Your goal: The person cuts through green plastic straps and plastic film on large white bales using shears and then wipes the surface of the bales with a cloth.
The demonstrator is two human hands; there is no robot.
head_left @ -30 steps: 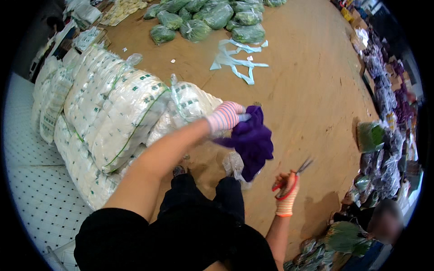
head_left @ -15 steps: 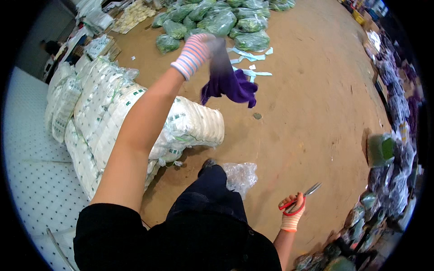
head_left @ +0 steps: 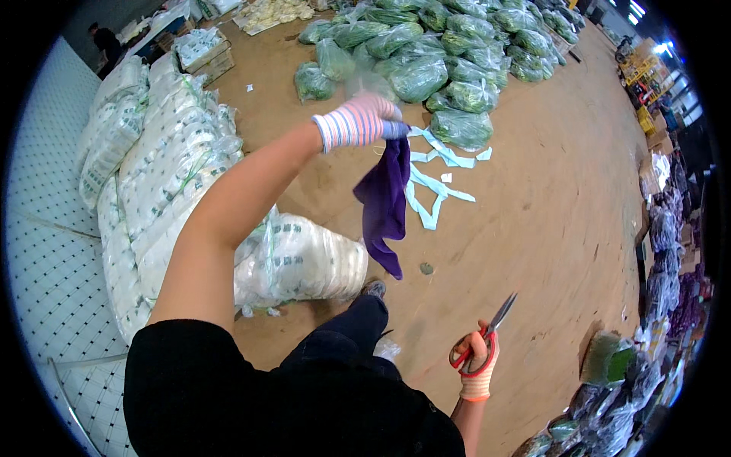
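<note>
My left hand [head_left: 364, 122], in a striped pink and blue glove, is stretched out ahead and closed on the top of a dark purple cloth [head_left: 385, 199]. The cloth hangs down in folds over the brown floor. Low on the right, my right hand [head_left: 478, 360], gloved in orange and white stripes, grips red-handled scissors [head_left: 502, 311] with the blades pointing up and away. Pale blue strips [head_left: 432, 190] lie on the floor just beyond the cloth.
Clear bags of green vegetables [head_left: 415, 72] are heaped at the far middle. White plastic-wrapped packs [head_left: 304, 255] are stacked at my left beside a dotted white wall [head_left: 61, 251]. Purple wrapped bundles [head_left: 661, 293] and a green-topped block [head_left: 609, 358] line the right side. A person [head_left: 105, 46] is far left.
The purple cloth now hangs lengthwise below my left hand, where it was swinging out and blurred. My right hand with the scissors has shifted slightly left. The view has moved forward.
</note>
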